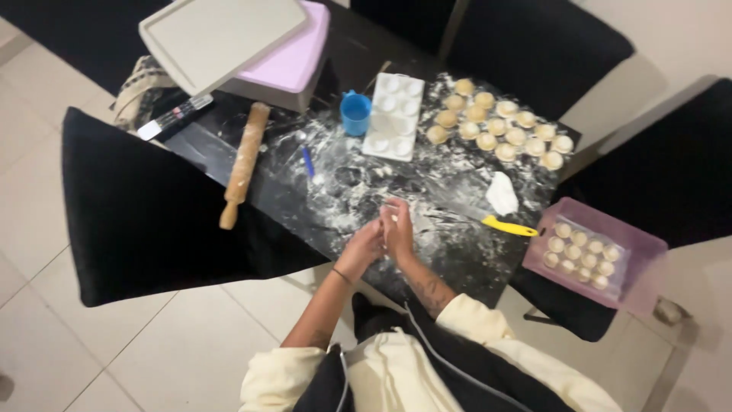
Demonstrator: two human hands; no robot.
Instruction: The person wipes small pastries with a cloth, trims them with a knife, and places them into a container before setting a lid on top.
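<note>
Where the floured dark table [427, 191] runs through the middle of the frame, left hand [363, 246] and right hand [398, 227] pressed close together, fingers curled inward around something small between them; too blurred to tell what, or whether the grip is closed. Hands just below centre, above the table's near edge, over the thickest patch of flour.

Above the hands, toward upper centre: white mould tray [394, 116] with round hollows, blue cup [355, 113] touching its left side. Right of the tray, rows of round dough pieces [499, 126] laid out on the table. Below those, a pale lump of dough [502, 193] and, just beside it, a yellow-handled tool [509, 226]. Lower right, clear pink container [595, 252] holding more round pieces, overhanging the table's corner.

Left of centre, wooden rolling pin [244, 165] lying tilted, dusted with flour. Small blue pen-like object [307, 162] between pin and cup. Upper left, grey tray [223, 37] resting on a pink box [293, 61]. Black chairs [145, 214] around the table, pale floor tiles [46, 336] beneath.
</note>
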